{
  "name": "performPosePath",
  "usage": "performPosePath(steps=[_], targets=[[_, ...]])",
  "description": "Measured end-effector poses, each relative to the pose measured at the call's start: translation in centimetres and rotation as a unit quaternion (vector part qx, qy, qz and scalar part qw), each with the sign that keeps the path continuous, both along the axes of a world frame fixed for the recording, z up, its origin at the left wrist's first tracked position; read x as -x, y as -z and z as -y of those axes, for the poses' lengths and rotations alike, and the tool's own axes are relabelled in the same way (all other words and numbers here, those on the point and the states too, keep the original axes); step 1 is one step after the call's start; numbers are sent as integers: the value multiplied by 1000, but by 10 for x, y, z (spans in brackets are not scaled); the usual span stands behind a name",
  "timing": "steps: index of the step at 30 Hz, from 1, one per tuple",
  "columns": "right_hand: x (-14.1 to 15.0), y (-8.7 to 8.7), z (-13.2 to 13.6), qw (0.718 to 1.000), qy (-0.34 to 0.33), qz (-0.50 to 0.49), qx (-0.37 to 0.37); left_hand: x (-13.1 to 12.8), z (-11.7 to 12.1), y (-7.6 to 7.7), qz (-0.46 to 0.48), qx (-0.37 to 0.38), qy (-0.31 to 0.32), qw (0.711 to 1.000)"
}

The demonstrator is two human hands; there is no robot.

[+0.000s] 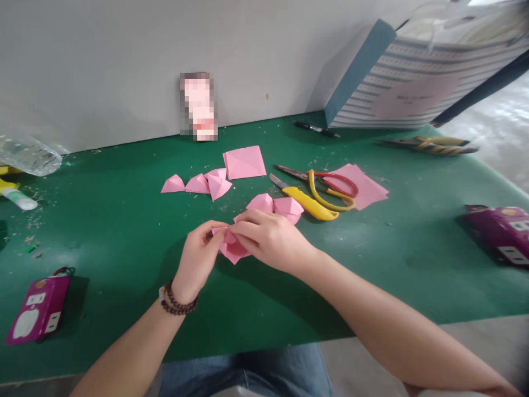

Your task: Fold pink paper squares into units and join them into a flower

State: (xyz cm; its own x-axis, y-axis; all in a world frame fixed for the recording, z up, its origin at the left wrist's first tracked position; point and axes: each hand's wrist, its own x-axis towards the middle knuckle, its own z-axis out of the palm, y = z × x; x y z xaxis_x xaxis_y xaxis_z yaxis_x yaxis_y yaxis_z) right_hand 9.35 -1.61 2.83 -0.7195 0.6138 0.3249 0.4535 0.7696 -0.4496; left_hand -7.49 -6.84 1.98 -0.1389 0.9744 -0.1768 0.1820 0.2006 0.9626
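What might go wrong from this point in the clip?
The pink paper pinched between the left hand and right hand could tear or crease badly. The yellow utility knife has its blade exposed just beyond the right hand, so reaching across might cause a cut. The folded pink pieces nearby could get knocked.

Head-worn cam, looking fwd & down from above the person's jeans [243, 375] at bottom edge. Close on left hand [197, 262] & right hand [273, 240], w/ green work table [99, 325] filling mid-frame, grey wall [103, 66] across top.
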Motion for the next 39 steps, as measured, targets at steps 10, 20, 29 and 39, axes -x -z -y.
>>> performPosePath(steps=[10, 20, 29, 39], targets=[[2, -6, 2, 982, 74, -83, 153, -3, 3, -6, -151, -61, 11, 987], [9, -4, 8, 978, 120, -46, 164, -8, 7, -7, -230, -128, 23, 964], [10, -6, 10, 966, 129, -56, 217, -7, 6, -4, -289, -185, 25, 939], [10, -6, 6, 944, 133, -105, 282, -10, 6, -3, -284, -186, -19, 940]])
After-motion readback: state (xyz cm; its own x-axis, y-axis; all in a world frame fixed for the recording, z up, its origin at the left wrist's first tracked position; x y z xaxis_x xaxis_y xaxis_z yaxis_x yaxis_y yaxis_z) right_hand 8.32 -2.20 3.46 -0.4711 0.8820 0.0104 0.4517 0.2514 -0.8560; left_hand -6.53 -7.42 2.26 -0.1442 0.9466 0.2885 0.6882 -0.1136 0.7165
